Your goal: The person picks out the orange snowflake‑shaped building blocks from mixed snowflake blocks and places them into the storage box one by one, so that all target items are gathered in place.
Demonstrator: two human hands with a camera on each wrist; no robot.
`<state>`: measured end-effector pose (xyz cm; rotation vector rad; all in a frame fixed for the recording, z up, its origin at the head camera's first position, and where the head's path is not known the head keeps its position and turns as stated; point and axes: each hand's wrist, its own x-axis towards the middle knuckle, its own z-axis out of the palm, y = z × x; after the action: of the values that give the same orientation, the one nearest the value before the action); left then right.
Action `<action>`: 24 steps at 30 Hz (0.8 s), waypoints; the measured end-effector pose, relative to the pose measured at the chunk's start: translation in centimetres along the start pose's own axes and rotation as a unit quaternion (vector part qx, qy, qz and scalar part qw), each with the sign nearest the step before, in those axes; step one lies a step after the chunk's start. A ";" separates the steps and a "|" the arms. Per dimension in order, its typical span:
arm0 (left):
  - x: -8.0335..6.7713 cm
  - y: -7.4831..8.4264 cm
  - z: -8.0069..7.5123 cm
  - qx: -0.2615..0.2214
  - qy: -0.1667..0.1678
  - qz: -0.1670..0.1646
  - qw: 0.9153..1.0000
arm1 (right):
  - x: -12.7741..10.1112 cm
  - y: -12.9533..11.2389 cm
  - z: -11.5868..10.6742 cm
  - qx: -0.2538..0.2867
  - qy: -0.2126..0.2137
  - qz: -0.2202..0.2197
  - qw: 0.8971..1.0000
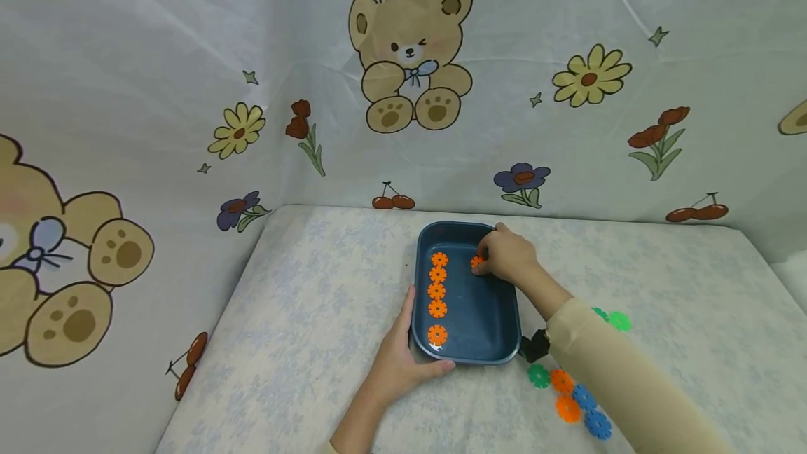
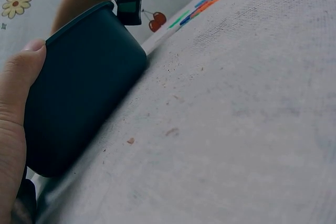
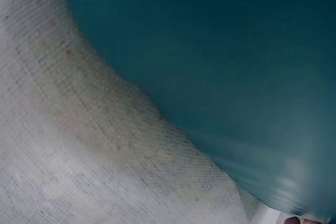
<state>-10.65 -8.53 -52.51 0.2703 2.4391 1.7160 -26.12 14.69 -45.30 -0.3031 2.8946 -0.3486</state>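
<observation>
Five orange snowflake discs sit in a neat column down the left side of the dark blue tray, and a sixth orange disc is pinched in the fingers of the right hand, low over the tray's far right area. Whether it's touching the floor of the tray yet, I can't tell.

The left hand braces the tray at its near left corner, thumb curled round the rim and fingers along the side wall; the left wrist view shows the thumb pressed right against the dark wall.

Handling guess: these discs look like thin, stiff, light plastic with notched edges, so a fingertip pinch across the rim should do it. They lie flat on the table, so you'd probably have to tip an edge up first.

Loose ones on the table, by the right sleeve: two green up near the elbow, then one green, two orange and two blue closer in. The sleeve may hide more.
</observation>
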 end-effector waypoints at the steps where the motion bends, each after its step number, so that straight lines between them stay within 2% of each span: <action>1: 0.0 0.0 0.0 -0.001 0.000 0.001 1.000 | 0.0 0.1 0.0 0.002 0.000 -0.001 1.000; 11: 0.0 -0.1 0.0 -0.003 -0.002 0.003 1.000 | -0.1 0.5 -0.3 0.024 -0.016 -0.016 0.999; 18: 0.0 -0.2 0.1 0.000 -0.005 0.002 1.000 | -0.3 0.6 0.1 0.044 0.003 -0.007 0.999; 24: 0.0 -0.1 0.1 0.003 -0.003 -0.001 1.000 | -1.4 1.6 -0.3 0.108 0.033 -0.043 0.993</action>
<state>-10.65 -8.46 -52.65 0.2734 2.4385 1.7047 -25.18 16.62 -45.16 -0.3866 2.8792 -0.6924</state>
